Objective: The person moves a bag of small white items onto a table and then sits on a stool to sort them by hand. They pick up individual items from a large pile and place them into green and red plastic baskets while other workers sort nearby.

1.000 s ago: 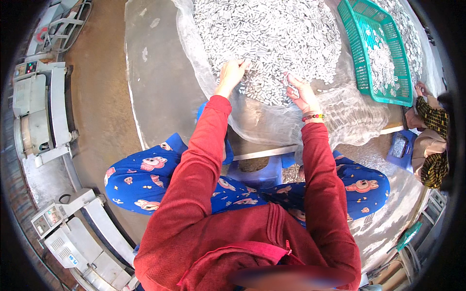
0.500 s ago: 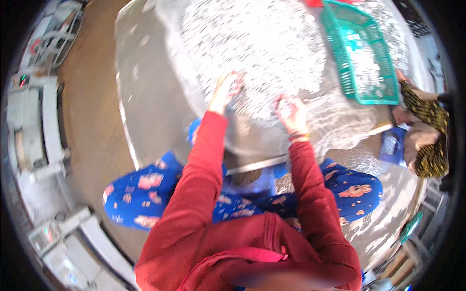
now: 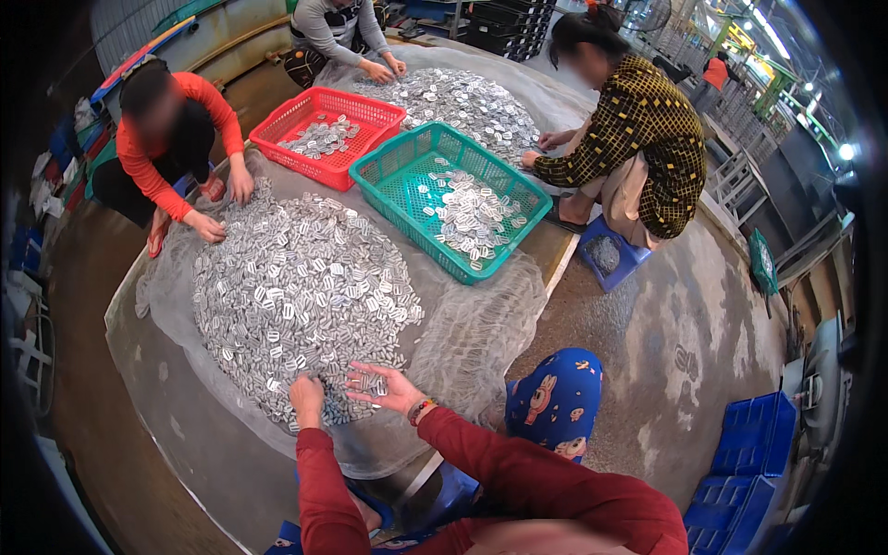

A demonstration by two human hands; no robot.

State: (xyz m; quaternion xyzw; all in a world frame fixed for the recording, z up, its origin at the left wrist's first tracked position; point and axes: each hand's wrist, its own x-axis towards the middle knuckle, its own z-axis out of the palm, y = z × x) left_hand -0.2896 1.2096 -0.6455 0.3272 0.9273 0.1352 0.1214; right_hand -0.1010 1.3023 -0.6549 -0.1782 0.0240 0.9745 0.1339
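Note:
A broad heap of small silver slotted pieces that look like metal strap buckles (image 3: 296,277) lies on a pale net in front of me. My left hand (image 3: 307,400) is at the heap's near edge, fingers closed and pointing down into the pieces; what they pinch is hidden. Beside it, my right hand (image 3: 388,388) is turned palm up with its fingers spread, and a few buckles rest on the palm and fingers. To the far right of the heap stands a green plastic basket (image 3: 370,199), with loose buckles spread over its bottom.
A red basket (image 3: 264,125) holding more buckles touches the green one. Co-workers in orange (image 3: 208,97), grey (image 3: 324,32) and patterned yellow-black (image 3: 647,139) crouch around the heaps. A blue stool (image 3: 629,264) stands at right; blue crates (image 3: 754,435) lie farther right.
My view has swung and lifted, bringing the co-workers and red basket into sight. My hands have come closer together at the heap's near edge. The earlier frame is blurred.

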